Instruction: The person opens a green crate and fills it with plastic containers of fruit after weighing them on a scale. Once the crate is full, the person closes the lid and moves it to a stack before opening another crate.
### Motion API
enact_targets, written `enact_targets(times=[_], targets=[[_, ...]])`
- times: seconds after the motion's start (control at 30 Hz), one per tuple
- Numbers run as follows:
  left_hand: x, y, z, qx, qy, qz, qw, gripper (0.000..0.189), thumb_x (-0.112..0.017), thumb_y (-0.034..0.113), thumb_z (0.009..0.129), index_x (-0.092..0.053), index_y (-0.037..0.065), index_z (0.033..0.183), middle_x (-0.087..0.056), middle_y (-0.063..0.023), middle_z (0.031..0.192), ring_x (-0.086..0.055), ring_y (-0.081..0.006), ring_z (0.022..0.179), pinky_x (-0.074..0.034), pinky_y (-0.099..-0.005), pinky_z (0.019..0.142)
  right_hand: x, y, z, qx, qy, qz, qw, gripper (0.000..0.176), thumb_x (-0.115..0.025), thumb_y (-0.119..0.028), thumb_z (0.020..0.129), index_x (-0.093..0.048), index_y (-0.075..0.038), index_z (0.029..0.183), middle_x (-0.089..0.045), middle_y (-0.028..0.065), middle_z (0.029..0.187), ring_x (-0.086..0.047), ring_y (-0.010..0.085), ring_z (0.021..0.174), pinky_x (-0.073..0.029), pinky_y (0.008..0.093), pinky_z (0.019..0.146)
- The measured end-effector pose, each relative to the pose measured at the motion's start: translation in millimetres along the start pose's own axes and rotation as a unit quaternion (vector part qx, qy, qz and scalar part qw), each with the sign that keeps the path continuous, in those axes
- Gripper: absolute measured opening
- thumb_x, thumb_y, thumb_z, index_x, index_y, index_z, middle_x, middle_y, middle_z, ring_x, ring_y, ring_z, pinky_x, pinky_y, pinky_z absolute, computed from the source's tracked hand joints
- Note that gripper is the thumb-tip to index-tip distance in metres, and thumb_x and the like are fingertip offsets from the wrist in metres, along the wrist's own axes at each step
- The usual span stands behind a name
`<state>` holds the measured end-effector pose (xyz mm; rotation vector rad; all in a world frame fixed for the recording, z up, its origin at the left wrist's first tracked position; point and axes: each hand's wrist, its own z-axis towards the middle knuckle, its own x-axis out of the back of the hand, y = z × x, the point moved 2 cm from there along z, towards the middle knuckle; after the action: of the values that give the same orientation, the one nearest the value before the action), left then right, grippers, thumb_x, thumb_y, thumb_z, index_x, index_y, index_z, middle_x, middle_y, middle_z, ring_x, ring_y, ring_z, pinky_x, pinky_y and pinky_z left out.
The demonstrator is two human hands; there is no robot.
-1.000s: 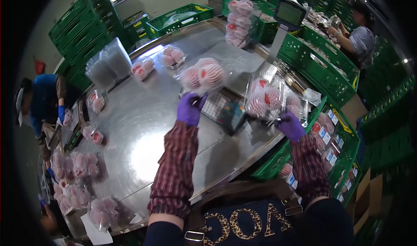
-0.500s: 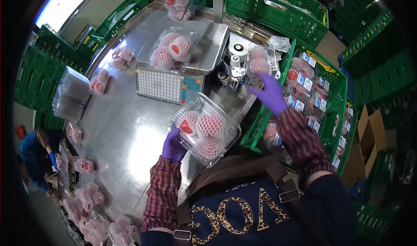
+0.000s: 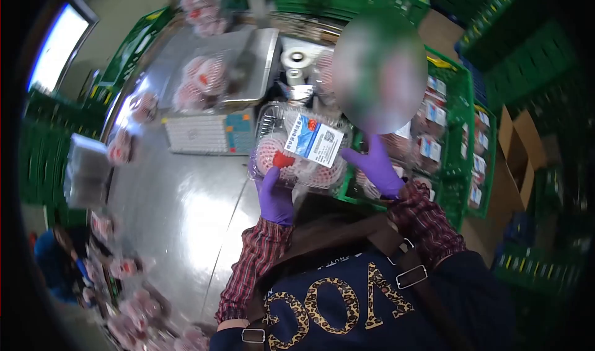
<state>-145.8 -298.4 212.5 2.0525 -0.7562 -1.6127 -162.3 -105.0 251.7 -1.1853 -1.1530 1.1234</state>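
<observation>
My left hand [image 3: 274, 196], in a purple glove, grips the near left side of a clear plastic fruit box [image 3: 268, 125], its thumb up over the edge. Inside sit several round fruits in pinkish foam nets; a red patch shows on one. A white and blue printed label [image 3: 315, 141] lies tilted across the lid. My right hand [image 3: 377, 168], gloved alike, is at the box's right side with thumb and fingers apart, the thumb tip close to the label's edge. Beyond the box is a label dispenser [image 3: 297, 94] with a white roll [image 3: 296, 58].
Another fruit box [image 3: 201, 81] stands on the scale [image 3: 257, 66]. At right, a green crate [image 3: 455, 122] holds several labelled boxes. Netted fruits [image 3: 142, 106] lie along the steel table [image 3: 167, 196]. A person [image 3: 56, 264] works at far left. A blurred round patch covers part of the view.
My right hand has come back from the dispenser to the box's right side. The box, unlabelled before, now bears a label and sits slightly farther away. The view has shifted.
</observation>
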Motion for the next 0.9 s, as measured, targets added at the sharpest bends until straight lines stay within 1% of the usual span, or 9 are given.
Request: enact_targets(times=[0.13, 0.27, 0.4, 0.5, 0.6, 0.67, 0.77, 0.87, 0.9], targets=[[-49.6, -36.8, -14.0, 0.069, -0.229, 0.13, 0.962, 0.079, -0.058, 0.022, 0.077, -0.009, 0.018, 0.138, -0.036, -0.0132, 0.13, -0.04, -0.0268, 0.117, -0.032, -0.0418, 0.097, 67.2, 29.9, -56.4, -0.193, 0.016, 0.449, 0.872, 0.064, -0.055, -0.034, 0.08, -0.028, -0.005, 0.13, -0.041, 0.0121, 0.126, -0.043, 0.0271, 0.113, -0.031, 0.0407, 0.1], [-25.3, -30.8, -6.8, 0.158, -0.149, 0.205, 0.954, 0.08, -0.059, 0.029, 0.078, -0.007, 0.02, 0.138, -0.034, -0.0182, 0.129, -0.043, -0.0301, 0.113, -0.032, -0.0416, 0.096, 186.9, -5.9, -108.9, -0.115, 0.242, 0.135, 0.954, 0.064, -0.057, -0.02, 0.075, -0.03, -0.007, 0.132, -0.042, 0.0116, 0.125, -0.047, 0.0248, 0.108, -0.041, 0.0353, 0.09], [67.9, -0.1, 5.1, 0.158, 0.038, 0.145, 0.976, 0.052, -0.05, 0.029, 0.085, -0.031, 0.014, 0.131, -0.044, -0.015, 0.122, -0.047, -0.0284, 0.109, -0.039, -0.0385, 0.092, 240.5, 23.8, -139.1, -0.183, 0.23, -0.141, 0.945, 0.071, -0.06, -0.014, 0.073, -0.026, -0.008, 0.135, -0.045, 0.009, 0.12, -0.049, 0.0167, 0.101, -0.043, 0.0292, 0.08], [138.2, 28.9, -3.7, 0.131, 0.171, 0.087, 0.973, 0.046, -0.048, 0.024, 0.087, -0.032, 0.012, 0.128, -0.047, -0.015, 0.118, -0.051, -0.0273, 0.102, -0.043, -0.0372, 0.087, 261.9, 86.4, -153.8, -0.282, 0.217, 0.13, 0.925, 0.063, -0.054, -0.016, 0.078, -0.026, -0.005, 0.134, -0.038, 0.0086, 0.128, -0.039, 0.0211, 0.115, -0.031, 0.0304, 0.096], [190.9, 65.2, -30.7, 0.07, 0.243, 0.049, 0.966, 0.047, -0.05, 0.026, 0.085, -0.034, 0.011, 0.126, -0.048, -0.0154, 0.119, -0.05, -0.0271, 0.104, -0.041, -0.0393, 0.09, 295.1, 103.5, -128.4, -0.194, 0.133, -0.334, 0.913, 0.066, -0.058, -0.02, 0.08, -0.025, -0.002, 0.134, -0.032, 0.0129, 0.135, -0.034, 0.0228, 0.121, -0.027, 0.0318, 0.1], [227.1, 89.3, -60.5, 0.011, 0.318, 0.006, 0.948, 0.042, -0.048, 0.024, 0.087, -0.034, 0.009, 0.124, -0.049, -0.0164, 0.118, -0.051, -0.0268, 0.101, -0.042, -0.0392, 0.089, 249.5, 58.7, -84.3, -0.116, 0.11, -0.533, 0.831, 0.063, -0.058, -0.015, 0.081, -0.027, -0.001, 0.133, -0.03, 0.0129, 0.137, -0.031, 0.0229, 0.124, -0.026, 0.0329, 0.101], [288.8, 106.0, -119.5, -0.089, 0.438, -0.069, 0.892, 0.039, -0.045, 0.019, 0.088, -0.034, 0.007, 0.123, -0.05, -0.0175, 0.111, -0.051, -0.028, 0.101, -0.045, -0.0412, 0.085, 158.7, 39.3, 5.3, -0.07, 0.013, -0.268, 0.961, 0.047, -0.05, -0.008, 0.085, -0.035, 0.0, 0.129, -0.036, 0.0126, 0.133, -0.034, 0.021, 0.122, -0.026, 0.0328, 0.101], [441.8, 100.4, -196.6, -0.182, 0.451, 0.447, 0.751, 0.034, -0.047, 0.016, 0.087, -0.038, 0.005, 0.118, -0.052, -0.0176, 0.105, -0.051, -0.0294, 0.1, -0.045, -0.0431, 0.084, 49.6, 43.7, 77.2, -0.009, -0.17, -0.165, 0.971, 0.042, -0.046, -0.011, 0.088, -0.037, -0.001, 0.128, -0.043, 0.0106, 0.126, -0.041, 0.0198, 0.115, -0.032, 0.0326, 0.097], [442.8, 116.0, -215.8, -0.227, 0.509, 0.224, 0.799, 0.029, -0.046, 0.016, 0.087, -0.041, 0.004, 0.113, -0.053, -0.0168, 0.102, -0.052, -0.0299, 0.097, -0.046, -0.0429, 0.083, -5.9, 18.9, 78.1, -0.056, -0.176, -0.116, 0.976, 0.041, -0.044, -0.012, 0.089, -0.037, -0.002, 0.128, -0.044, 0.0101, 0.125, -0.043, 0.0189, 0.113, -0.034, 0.0316, 0.095]])
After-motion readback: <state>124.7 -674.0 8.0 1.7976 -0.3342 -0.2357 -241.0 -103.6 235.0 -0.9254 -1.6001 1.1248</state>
